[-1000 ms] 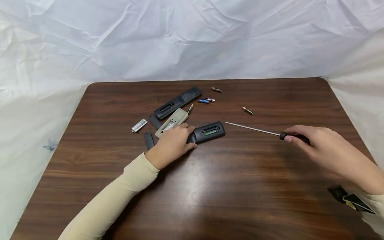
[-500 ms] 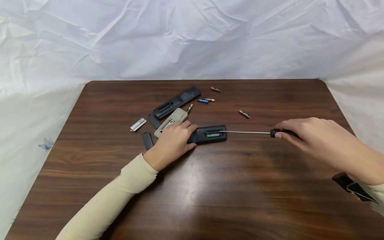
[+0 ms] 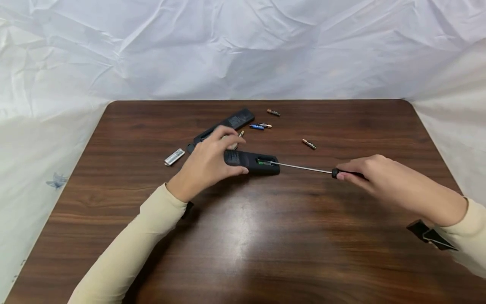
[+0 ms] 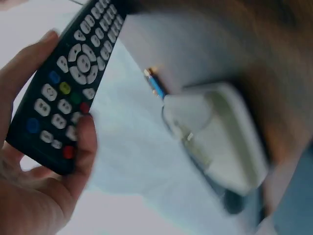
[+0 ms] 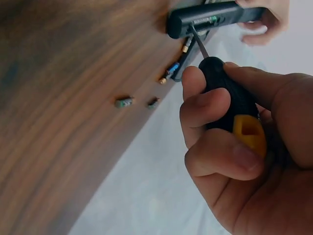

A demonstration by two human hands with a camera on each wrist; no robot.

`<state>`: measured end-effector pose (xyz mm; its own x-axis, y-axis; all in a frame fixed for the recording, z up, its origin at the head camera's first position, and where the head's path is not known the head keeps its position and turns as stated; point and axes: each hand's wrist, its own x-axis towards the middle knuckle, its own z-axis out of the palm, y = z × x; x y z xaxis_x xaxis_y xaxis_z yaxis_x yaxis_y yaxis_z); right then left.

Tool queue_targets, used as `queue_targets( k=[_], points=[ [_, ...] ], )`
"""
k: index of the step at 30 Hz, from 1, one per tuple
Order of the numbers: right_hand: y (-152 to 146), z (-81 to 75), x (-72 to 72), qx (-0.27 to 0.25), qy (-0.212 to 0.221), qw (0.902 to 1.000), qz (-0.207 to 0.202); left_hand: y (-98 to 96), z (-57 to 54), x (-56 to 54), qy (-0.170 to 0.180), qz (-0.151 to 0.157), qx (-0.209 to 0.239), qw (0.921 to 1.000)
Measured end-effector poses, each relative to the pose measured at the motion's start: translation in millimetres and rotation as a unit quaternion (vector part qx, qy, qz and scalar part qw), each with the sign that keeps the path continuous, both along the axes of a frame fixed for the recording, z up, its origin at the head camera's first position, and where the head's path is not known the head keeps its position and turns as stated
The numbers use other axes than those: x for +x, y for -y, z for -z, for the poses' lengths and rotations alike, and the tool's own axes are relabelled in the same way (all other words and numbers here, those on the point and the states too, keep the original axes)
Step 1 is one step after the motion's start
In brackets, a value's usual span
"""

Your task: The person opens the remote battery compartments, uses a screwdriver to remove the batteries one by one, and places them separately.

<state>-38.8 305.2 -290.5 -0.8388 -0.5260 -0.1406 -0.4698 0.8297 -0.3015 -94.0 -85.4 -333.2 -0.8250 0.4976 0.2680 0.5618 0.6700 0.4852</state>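
My left hand [image 3: 206,162] grips one end of a black remote control [image 3: 250,164], its back facing up with the battery bay uncovered. The left wrist view shows the remote's button side [image 4: 73,81] between thumb and fingers, raised off the table. Inside the bay lies a green battery [image 3: 263,162]. My right hand [image 3: 395,181] holds a screwdriver by its black and yellow handle [image 5: 232,98]. The screwdriver's metal shaft [image 3: 303,167] points left, its tip at the bay's right end. Behind the left hand, a beige remote [image 4: 210,132] is mostly hidden in the head view.
Another black remote [image 3: 237,119] lies farther back on the brown table [image 3: 303,253]. Loose batteries lie beyond the held remote, including a blue one [image 3: 256,126] and a dark one [image 3: 309,144]. A small white cover [image 3: 175,157] sits left of the left hand.
My right hand has moved left, bringing the screwdriver tip to the battery bay. My left hand has lifted and tilted the black remote. One loose battery shifted slightly left and nearer.
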Motion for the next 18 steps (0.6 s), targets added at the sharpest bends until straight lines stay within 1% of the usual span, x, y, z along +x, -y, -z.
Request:
queue_targets(
  k=[1, 2, 3, 4, 5, 6, 7, 8, 9, 10, 11, 12, 14, 16, 18],
  points=[
    [0, 1.2, -0.8, -0.006, 0.003, 1.0, -0.002, 1.7, 1.3, -3.3, 0.005, -0.007, 0.046, 0.9989],
    [-1, 2.3, -1.5, -0.011, 0.004, 0.9999, 0.0, 3.1, 3.4, -6.5, 0.012, -0.02, 0.092, 0.9955],
    [-2, 3.8, -2.5, -0.015, 0.009, 0.9998, 0.0, 4.0, 6.3, -9.4, 0.022, -0.034, 0.145, 0.9885],
    [-2, 5.6, -3.0, -0.018, 0.015, 0.9997, 0.002, 4.3, 9.2, -11.6, 0.034, -0.053, 0.196, 0.9786],
    [-2, 7.4, -3.1, -0.022, 0.021, 0.9995, 0.006, 3.5, 12.4, -13.5, 0.047, -0.07, 0.246, 0.9657],
    [-2, 9.3, -3.0, -0.028, 0.024, 0.9993, 0.008, 1.8, 15.8, -15.2, 0.071, -0.086, 0.299, 0.9478],
    [-1, 11.4, -2.6, -0.032, 0.025, 0.9991, 0.008, -0.9, 19.3, -16.4, 0.098, -0.099, 0.349, 0.9267],
    [0, 13.3, -1.9, -0.035, 0.027, 0.999, 0.01, -4.3, 22.8, -17.0, 0.131, -0.107, 0.394, 0.9033],
    [1, 15.3, -1.1, -0.04, 0.029, 0.9987, 0.009, -8.2, 25.7, -17.1, 0.164, -0.108, 0.43, 0.8811],
    [3, 16.9, -0.3, -0.046, 0.027, 0.9985, 0.009, -12.1, 28.0, -16.5, 0.193, -0.11, 0.452, 0.8641],
    [4, 18.2, 0.6, -0.05, 0.024, 0.9984, 0.008, -16.1, 30.0, -15.9, 0.22, -0.107, 0.469, 0.8486],
    [4, 19.3, 1.6, -0.052, 0.022, 0.9984, 0.009, -19.7, 31.2, -14.8, 0.246, -0.105, 0.476, 0.838],
    [5, 20.6, 3.0, -0.054, 0.023, 0.9982, 0.013, -25.6, 32.7, -11.8, 0.283, -0.097, 0.468, 0.832],
    [4, 21.3, 4.2, -0.053, 0.026, 0.9981, 0.018, -29.4, 32.9, -9.4, 0.312, -0.091, 0.465, 0.8238],
    [3, 22.7, 5.4, -0.057, 0.024, 0.9979, 0.017, -32.1, 33.2, -8.0, 0.34, -0.091, 0.469, 0.8099]
  ],
)
